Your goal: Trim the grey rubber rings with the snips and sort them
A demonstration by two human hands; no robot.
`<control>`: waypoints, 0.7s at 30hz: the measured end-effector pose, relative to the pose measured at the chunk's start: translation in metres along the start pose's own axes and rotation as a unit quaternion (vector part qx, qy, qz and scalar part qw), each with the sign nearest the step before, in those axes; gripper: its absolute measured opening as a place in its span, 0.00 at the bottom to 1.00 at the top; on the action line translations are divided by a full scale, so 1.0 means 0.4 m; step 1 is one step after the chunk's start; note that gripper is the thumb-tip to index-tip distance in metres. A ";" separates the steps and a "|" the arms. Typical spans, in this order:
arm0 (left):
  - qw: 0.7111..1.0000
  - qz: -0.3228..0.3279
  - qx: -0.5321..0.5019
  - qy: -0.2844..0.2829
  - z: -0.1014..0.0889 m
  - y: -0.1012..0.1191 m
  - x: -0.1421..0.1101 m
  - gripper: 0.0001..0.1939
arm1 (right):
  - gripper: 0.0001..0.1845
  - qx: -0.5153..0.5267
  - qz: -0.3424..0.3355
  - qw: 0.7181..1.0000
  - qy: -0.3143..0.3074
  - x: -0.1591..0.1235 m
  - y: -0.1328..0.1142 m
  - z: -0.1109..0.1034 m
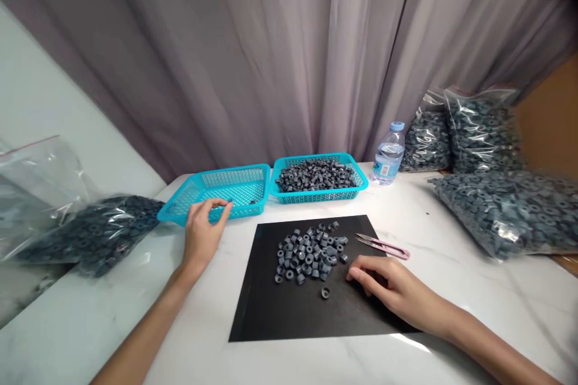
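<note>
Grey curtain (253, 60) behind a white table (280, 367). Small ring-like pieces (309, 254) lie heaped on a black mat (280, 319). Left hand (205, 231), thumb and forefinger curled towards each other, at left blue basket's (250, 209) near rim; right hand (392, 289) loosely bent, right of the pieces. Cannot tell if either grips one. Light single-piece pinch suits; mind the snips (386, 247).

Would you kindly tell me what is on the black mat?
The black mat bears a pile of grey rings, one stray ring nearer the front, and the tips of pink scissors. Anything beneath the pile or the right hand is covered.
</note>
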State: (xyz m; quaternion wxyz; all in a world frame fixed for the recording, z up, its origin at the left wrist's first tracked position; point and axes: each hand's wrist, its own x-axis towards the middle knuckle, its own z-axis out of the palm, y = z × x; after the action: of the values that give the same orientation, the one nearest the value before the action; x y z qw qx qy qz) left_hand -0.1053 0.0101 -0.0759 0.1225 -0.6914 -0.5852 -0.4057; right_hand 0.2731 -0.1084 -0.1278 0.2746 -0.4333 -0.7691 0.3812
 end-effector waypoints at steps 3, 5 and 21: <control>1.000 0.003 0.015 -0.023 0.011 -0.006 -0.008 0.13 | 0.22 -0.006 0.001 1.000 0.003 0.000 -0.001 -0.001; 0.999 0.002 0.029 -0.032 0.016 -0.004 -0.011 0.15 | 0.21 -0.011 0.000 1.000 0.004 -0.001 -0.002 -0.001; 0.991 0.042 0.106 -0.067 0.031 0.006 -0.031 0.23 | 0.14 -0.046 -0.066 0.996 0.033 -0.006 -0.008 -0.001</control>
State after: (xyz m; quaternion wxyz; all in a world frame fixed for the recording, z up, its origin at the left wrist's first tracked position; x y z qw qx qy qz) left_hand -0.0978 0.0087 -0.0920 0.1724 -0.7243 -0.6021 -0.2884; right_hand 0.2732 -0.1112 -0.1251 0.3042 -0.4057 -0.8035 0.3118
